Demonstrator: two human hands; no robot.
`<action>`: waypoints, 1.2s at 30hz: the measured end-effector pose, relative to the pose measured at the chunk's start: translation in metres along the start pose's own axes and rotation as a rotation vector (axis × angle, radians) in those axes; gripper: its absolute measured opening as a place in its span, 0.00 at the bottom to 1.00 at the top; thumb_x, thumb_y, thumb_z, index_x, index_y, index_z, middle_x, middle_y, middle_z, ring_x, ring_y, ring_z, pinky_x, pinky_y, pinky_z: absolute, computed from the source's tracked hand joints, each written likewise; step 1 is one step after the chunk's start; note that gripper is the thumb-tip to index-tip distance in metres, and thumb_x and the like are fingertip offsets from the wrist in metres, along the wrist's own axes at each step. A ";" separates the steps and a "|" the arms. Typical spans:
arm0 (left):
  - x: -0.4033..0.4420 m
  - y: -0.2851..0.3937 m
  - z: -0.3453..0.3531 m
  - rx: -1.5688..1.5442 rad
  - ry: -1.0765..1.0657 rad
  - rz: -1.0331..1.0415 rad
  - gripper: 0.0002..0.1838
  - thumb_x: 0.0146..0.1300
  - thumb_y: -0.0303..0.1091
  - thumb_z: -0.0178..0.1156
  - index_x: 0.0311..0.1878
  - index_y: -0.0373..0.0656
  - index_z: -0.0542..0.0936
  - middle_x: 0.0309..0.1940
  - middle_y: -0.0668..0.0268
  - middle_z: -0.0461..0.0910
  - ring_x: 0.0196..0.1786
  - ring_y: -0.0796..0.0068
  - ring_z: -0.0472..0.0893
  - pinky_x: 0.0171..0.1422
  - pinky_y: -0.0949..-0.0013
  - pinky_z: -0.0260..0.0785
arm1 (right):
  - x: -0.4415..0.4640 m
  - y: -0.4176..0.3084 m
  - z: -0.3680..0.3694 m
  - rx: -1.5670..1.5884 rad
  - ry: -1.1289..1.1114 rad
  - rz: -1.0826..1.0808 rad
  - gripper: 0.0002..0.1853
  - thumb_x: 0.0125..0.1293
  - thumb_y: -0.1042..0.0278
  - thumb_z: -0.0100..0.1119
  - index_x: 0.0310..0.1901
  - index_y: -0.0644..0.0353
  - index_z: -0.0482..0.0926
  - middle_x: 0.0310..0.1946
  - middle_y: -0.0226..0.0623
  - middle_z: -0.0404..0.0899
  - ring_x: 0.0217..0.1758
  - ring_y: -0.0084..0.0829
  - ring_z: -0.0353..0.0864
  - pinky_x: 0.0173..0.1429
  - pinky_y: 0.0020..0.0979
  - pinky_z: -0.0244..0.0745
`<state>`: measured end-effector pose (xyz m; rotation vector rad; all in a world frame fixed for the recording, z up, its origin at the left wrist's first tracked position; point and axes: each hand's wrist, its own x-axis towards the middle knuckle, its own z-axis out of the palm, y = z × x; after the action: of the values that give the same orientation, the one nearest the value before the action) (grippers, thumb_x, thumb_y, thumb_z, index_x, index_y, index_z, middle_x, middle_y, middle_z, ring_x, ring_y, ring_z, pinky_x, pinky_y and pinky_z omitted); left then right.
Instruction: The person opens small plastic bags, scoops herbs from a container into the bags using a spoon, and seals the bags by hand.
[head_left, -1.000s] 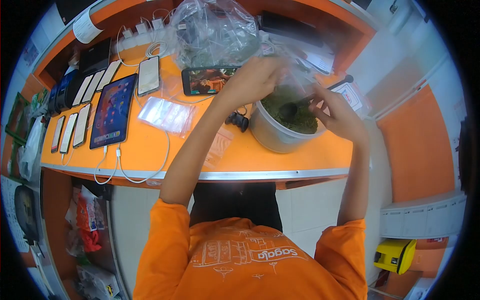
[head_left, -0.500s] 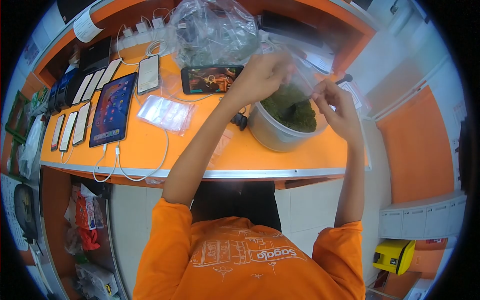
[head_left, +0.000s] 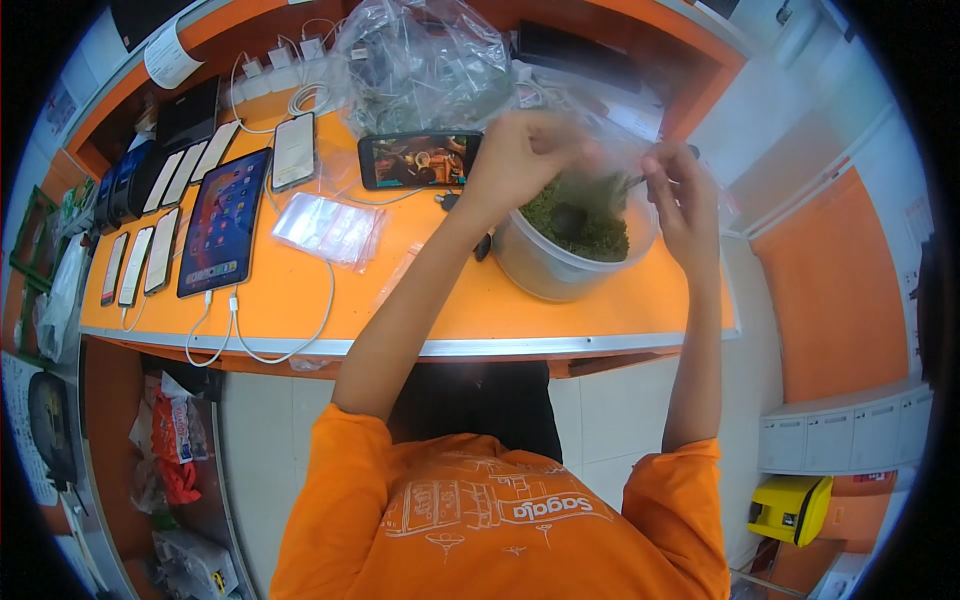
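Observation:
A round translucent tub [head_left: 545, 275] stands near the table's front edge with crumbly green plant material [head_left: 570, 230] inside. Above it hangs a small clear plastic bag [head_left: 605, 185], hazy and hard to outline. My left hand [head_left: 525, 155] pinches the bag's left side, fingertips slightly blurred. At the other side, my right hand [head_left: 685, 195] has thumb and fingers closed on the bag's edge. A dark hollow shows in the green material below the bag.
Left of the tub lie a stack of small clear bags [head_left: 328, 228], a tablet [head_left: 225, 222] and several phones with charging cables. A phone playing a video [head_left: 418, 160] leans behind my left forearm. A large crumpled plastic bag [head_left: 425, 75] sits at the back.
Both hands have shifted slightly, and the small bag between them now hangs lower over the tub. The dark tool seen in the green material earlier no longer shows there.

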<state>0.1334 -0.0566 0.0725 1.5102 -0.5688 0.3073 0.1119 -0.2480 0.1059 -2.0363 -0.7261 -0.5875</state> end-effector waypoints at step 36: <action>-0.004 -0.003 -0.011 0.352 0.163 0.213 0.05 0.58 0.27 0.58 0.35 0.35 0.80 0.26 0.65 0.80 0.31 0.76 0.83 0.28 0.79 0.67 | -0.005 -0.001 -0.005 0.123 -0.239 0.291 0.11 0.62 0.71 0.56 0.45 0.63 0.70 0.25 0.33 0.75 0.29 0.21 0.76 0.36 0.23 0.72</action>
<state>0.1335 -0.0449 0.0679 1.7432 -0.5663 0.7193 0.1066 -0.2533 0.1059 -2.0670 -0.5719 -0.1307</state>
